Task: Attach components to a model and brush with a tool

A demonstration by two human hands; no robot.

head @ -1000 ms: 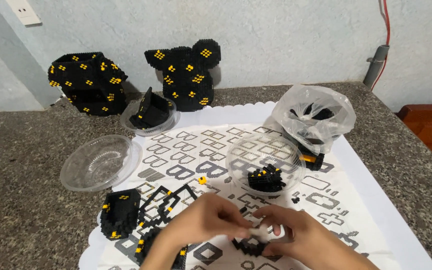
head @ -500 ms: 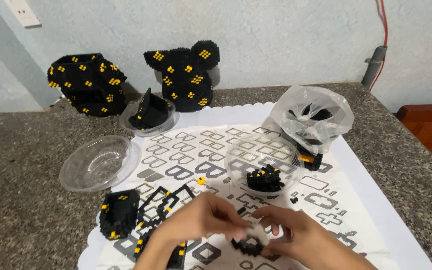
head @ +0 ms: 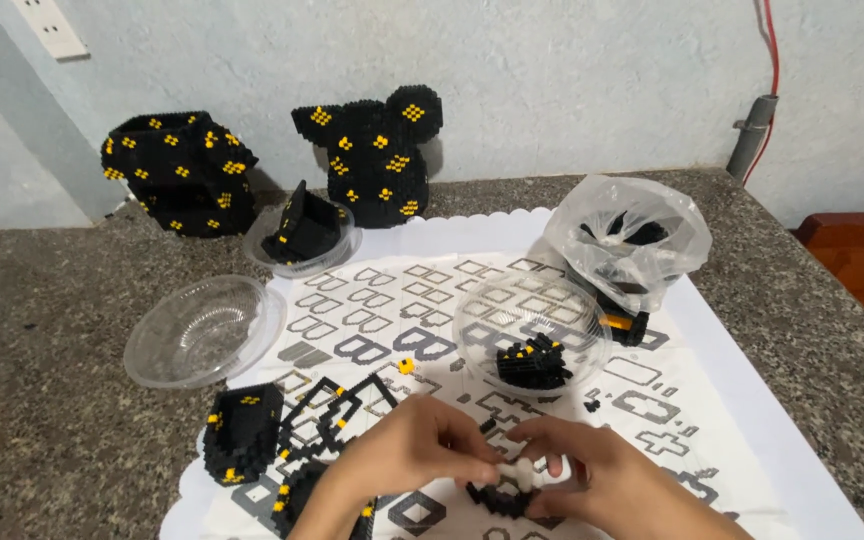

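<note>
My left hand and my right hand meet at the bottom middle of the head view, over a white patterned mat. Together they pinch a small white piece just above a small black brick assembly on the mat. A black-and-yellow brick block stands left of my left hand, with thin black brick frames beside it. A clear bowl with black and yellow bricks sits just beyond my hands.
An empty clear bowl lies at the left. Another bowl holds a black brick piece. Two large black-and-yellow brick builds stand by the wall. A plastic bag of bricks sits at the right. A loose yellow brick lies on the mat.
My hands have stayed in the same place, with only small finger movements around the white piece. Nothing else has moved.
</note>
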